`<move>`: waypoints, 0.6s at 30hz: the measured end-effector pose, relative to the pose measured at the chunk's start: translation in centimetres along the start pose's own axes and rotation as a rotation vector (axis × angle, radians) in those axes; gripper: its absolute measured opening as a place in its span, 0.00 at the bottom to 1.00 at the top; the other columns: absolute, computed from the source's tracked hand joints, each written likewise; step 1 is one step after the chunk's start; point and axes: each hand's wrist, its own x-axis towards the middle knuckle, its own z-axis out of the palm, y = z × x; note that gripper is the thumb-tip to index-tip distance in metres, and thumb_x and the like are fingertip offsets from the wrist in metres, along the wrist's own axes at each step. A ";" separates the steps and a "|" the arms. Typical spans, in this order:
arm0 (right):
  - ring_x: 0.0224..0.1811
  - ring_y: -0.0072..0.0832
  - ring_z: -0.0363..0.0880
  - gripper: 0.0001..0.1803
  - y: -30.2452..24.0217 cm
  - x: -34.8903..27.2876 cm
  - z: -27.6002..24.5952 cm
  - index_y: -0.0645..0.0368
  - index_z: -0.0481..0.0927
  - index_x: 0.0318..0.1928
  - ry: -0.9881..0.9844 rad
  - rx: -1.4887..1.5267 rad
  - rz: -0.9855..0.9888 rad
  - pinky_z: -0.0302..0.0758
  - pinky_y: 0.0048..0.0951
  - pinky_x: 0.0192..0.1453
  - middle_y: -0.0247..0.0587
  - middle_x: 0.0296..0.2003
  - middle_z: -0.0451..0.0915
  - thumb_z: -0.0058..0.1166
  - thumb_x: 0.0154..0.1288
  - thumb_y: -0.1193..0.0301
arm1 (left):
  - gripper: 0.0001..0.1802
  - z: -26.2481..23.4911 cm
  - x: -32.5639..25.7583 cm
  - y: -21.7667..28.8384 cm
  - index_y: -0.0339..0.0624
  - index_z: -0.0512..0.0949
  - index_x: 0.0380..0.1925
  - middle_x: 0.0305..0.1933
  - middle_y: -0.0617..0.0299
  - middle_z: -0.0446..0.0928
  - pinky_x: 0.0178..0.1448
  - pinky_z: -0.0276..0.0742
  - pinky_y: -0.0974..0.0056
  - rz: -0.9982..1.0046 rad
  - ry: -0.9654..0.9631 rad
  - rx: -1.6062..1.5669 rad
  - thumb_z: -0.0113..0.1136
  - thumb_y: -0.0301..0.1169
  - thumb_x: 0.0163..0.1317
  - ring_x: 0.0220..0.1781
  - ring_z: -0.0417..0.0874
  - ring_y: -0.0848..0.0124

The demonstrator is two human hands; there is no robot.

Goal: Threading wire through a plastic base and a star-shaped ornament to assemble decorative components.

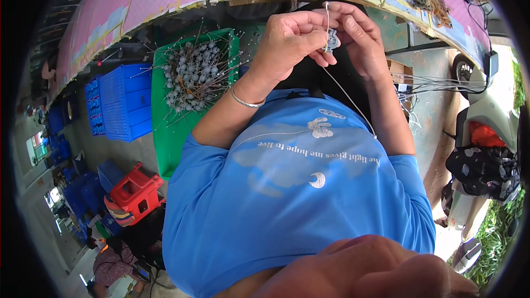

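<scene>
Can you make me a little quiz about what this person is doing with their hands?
1. True or false: both hands are holding the small grey piece together.
2. What colour is the tray full of grey pieces with thin wires?
A. red
B. green
C. yellow
3. Fill in the gap: the left hand has a silver ____ on its wrist.

Key
1. True. The left hand and the right hand pinch it between them, and a thin wire runs down from it.
2. B, green. It sits to the person's left, beside a blue crate.
3. Bracelet.
</scene>
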 end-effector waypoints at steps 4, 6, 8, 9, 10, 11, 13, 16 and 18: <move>0.50 0.31 0.81 0.11 -0.2 0.4 1.0 0.63 0.82 0.48 -0.160 0.061 -0.065 0.75 0.35 0.58 0.51 0.52 0.81 0.53 0.71 0.72 | 0.15 0.2 0.1 -0.4 0.27 0.79 0.48 0.34 0.53 0.83 0.27 0.85 0.67 -0.028 -0.020 0.015 0.56 0.25 0.64 0.25 0.86 0.65; 0.55 0.40 0.79 0.08 -0.3 0.6 0.3 0.65 0.82 0.41 -0.103 0.105 -0.049 0.73 0.39 0.61 0.55 0.50 0.80 0.52 0.71 0.74 | 0.14 0.0 0.4 -0.4 0.27 0.80 0.46 0.34 0.51 0.83 0.26 0.84 0.68 -0.034 0.003 -0.021 0.56 0.25 0.63 0.25 0.86 0.65; 0.57 0.44 0.77 0.08 -0.1 0.8 -0.1 0.66 0.82 0.37 -0.070 0.127 -0.038 0.72 0.42 0.62 0.57 0.50 0.80 0.52 0.70 0.74 | 0.13 -0.3 0.8 -0.4 0.28 0.80 0.45 0.34 0.50 0.83 0.25 0.84 0.68 -0.042 0.024 -0.058 0.56 0.25 0.63 0.25 0.86 0.65; 0.56 0.42 0.78 0.08 0.1 0.9 -0.1 0.66 0.82 0.37 -0.051 0.119 -0.052 0.73 0.40 0.61 0.56 0.49 0.80 0.52 0.70 0.74 | 0.12 -0.4 1.0 -0.4 0.28 0.80 0.43 0.34 0.49 0.83 0.25 0.84 0.69 -0.070 0.027 -0.107 0.56 0.25 0.63 0.24 0.86 0.66; 0.55 0.41 0.79 0.08 0.2 0.9 -0.2 0.66 0.82 0.37 -0.032 0.111 -0.065 0.74 0.39 0.61 0.55 0.49 0.81 0.53 0.70 0.75 | 0.11 -0.5 1.3 -0.5 0.28 0.80 0.42 0.34 0.48 0.83 0.24 0.83 0.69 -0.100 0.031 -0.156 0.56 0.25 0.63 0.24 0.86 0.66; 0.55 0.41 0.79 0.08 0.2 1.0 -0.1 0.66 0.82 0.37 -0.029 0.114 -0.063 0.74 0.39 0.61 0.55 0.49 0.81 0.53 0.70 0.75 | 0.11 -0.6 1.4 -0.6 0.28 0.80 0.42 0.34 0.48 0.83 0.24 0.83 0.69 -0.104 0.031 -0.156 0.56 0.25 0.63 0.24 0.86 0.66; 0.51 0.36 0.80 0.07 0.2 1.1 0.2 0.66 0.82 0.38 0.041 0.152 0.055 0.76 0.36 0.58 0.51 0.47 0.82 0.53 0.70 0.75 | 0.09 -0.8 1.6 -1.1 0.29 0.80 0.39 0.34 0.46 0.83 0.23 0.83 0.70 -0.092 0.038 -0.205 0.56 0.24 0.63 0.23 0.85 0.67; 0.47 0.31 0.82 0.06 1.0 1.7 -0.2 0.66 0.82 0.39 0.091 0.185 0.143 0.78 0.31 0.53 0.48 0.45 0.83 0.53 0.70 0.76 | 0.08 0.0 1.7 -1.9 0.29 0.80 0.39 0.33 0.48 0.83 0.23 0.82 0.70 0.087 0.163 -0.072 0.55 0.23 0.64 0.23 0.85 0.68; 0.44 0.30 0.82 0.06 1.0 1.9 -0.3 0.66 0.82 0.40 0.097 0.213 0.149 0.79 0.29 0.50 0.46 0.43 0.83 0.53 0.70 0.76 | 0.10 -0.2 1.7 -2.3 0.28 0.78 0.44 0.37 0.48 0.83 0.27 0.83 0.70 0.093 0.124 -0.083 0.57 0.20 0.63 0.27 0.86 0.68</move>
